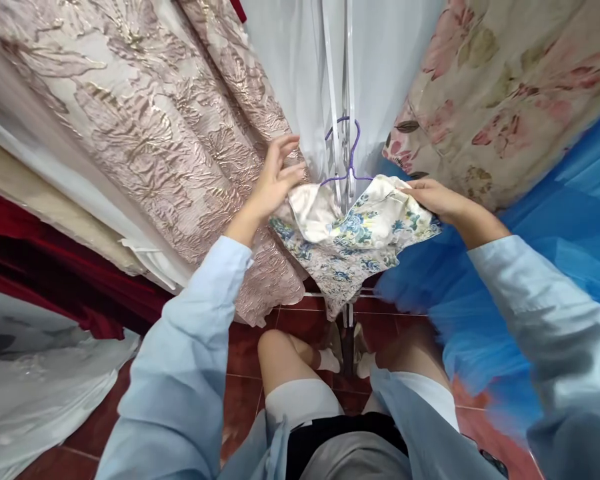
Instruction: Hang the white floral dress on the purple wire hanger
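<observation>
A cream floral garment with blue and yellow flowers hangs in front of me on a purple hanger. Its neckline opens in a V, and it narrows to a point at the bottom. My right hand pinches the garment's upper right edge between thumb and fingers. At the upper left edge is my left hand, its fingers raised and apart with nothing seen between them. Whether its palm side touches the fabric, I cannot tell.
A pink embossed gown hangs at left, beside dark red fabric. White drapery is behind the hanger. On the right hang a floral cloth and blue tulle. Below are red floor tiles.
</observation>
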Action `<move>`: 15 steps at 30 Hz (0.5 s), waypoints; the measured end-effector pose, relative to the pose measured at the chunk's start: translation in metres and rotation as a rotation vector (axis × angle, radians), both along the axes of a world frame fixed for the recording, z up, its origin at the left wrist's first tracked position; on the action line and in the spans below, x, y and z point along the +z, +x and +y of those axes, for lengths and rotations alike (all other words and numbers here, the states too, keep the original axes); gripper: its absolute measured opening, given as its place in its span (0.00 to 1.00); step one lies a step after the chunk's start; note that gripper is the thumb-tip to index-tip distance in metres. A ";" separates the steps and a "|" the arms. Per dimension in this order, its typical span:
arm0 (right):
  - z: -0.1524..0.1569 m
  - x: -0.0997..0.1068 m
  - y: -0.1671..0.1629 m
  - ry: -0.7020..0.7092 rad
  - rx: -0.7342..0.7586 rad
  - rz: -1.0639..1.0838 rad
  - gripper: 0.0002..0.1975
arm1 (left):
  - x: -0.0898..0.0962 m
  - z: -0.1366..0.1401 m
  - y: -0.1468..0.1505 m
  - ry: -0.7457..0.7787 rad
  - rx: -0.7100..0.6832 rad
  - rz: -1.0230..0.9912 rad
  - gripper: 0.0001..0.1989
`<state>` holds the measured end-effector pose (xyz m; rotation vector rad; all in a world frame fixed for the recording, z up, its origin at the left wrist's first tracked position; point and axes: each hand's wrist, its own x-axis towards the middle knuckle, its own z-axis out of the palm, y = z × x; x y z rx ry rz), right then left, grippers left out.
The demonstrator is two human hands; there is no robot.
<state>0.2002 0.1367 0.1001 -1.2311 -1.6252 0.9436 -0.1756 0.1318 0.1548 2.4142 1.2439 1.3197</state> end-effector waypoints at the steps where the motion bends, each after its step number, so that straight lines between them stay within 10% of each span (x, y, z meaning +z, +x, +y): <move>1: -0.002 -0.003 0.000 0.003 -0.060 -0.034 0.18 | -0.004 -0.004 0.008 -0.004 -0.032 0.021 0.27; 5: -0.027 -0.011 0.002 0.292 -0.346 -0.100 0.18 | -0.033 -0.029 0.015 -0.090 0.002 0.127 0.24; 9: -0.065 -0.013 0.001 0.526 -0.294 -0.236 0.17 | -0.051 -0.050 0.015 -0.014 0.111 0.150 0.19; 15: -0.063 0.013 0.008 0.563 -0.415 -0.202 0.09 | -0.005 -0.043 0.063 0.164 0.184 0.192 0.19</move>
